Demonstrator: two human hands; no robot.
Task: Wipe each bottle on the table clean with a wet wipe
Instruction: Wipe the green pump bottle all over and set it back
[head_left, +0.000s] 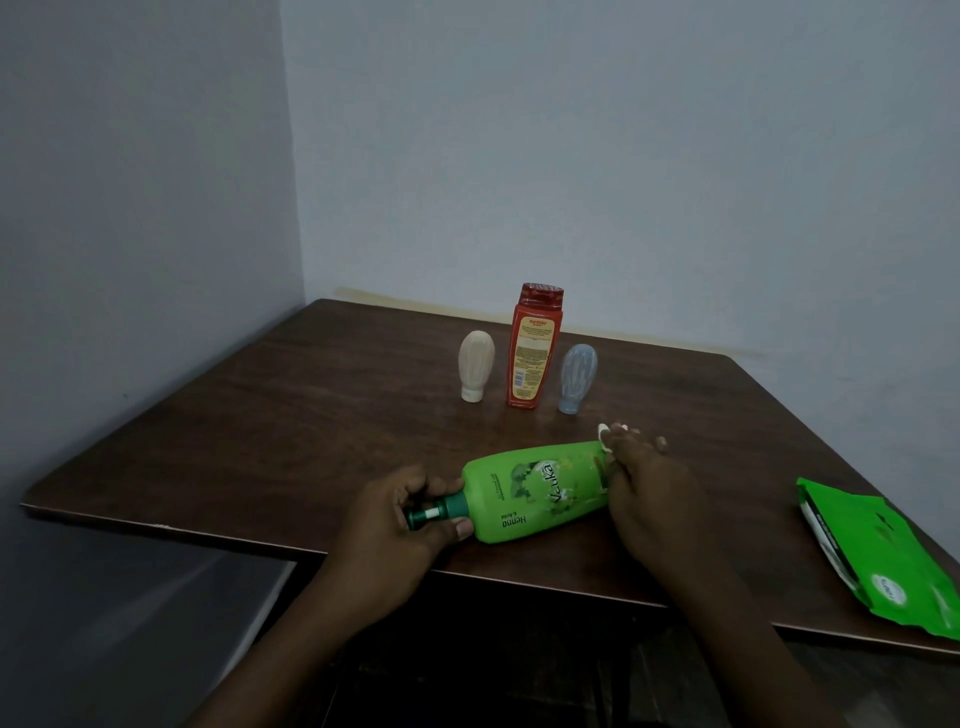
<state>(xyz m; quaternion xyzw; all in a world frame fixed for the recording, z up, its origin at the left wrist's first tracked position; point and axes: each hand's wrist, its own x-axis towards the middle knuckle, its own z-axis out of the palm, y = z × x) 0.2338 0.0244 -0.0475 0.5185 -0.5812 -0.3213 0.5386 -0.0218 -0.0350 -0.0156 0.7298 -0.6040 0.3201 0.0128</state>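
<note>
- The green bottle (535, 488) lies on its side, close to the near edge of the table (260, 441) and almost parallel to it. I cannot tell if it rests on the wood or is held a little above it.
- The left hand (400, 519) grips the neck end. Its fingers and thumb are curled around the dark green cap (436, 512), and the thumb tip touches the shoulder of the bottle. The forearm crosses over the near edge.
- The right hand (649, 493) is at the bottom end of the bottle. Its fingers are bent together over a white wet wipe (604, 434) and press it against the bottle. Only small white parts of the wipe show at the fingertips.
- Three bottles stand in a row toward the far side: a cream bottle (475, 364) on its cap, a taller red bottle (532, 348) in the middle and a pale blue bottle (576, 376) on its cap. They are near each other but do not touch.
- A strip of bare wood separates this row from the green bottle; the blue bottle is the one nearest to the right hand.
- The left part of the table is bare wood up to its left edge.
- A green wipes pack (878, 551) lies flat at the right, well apart from the right hand, and its near end reaches the near edge.
- The far edge of the table runs along the back wall (623, 156).
</note>
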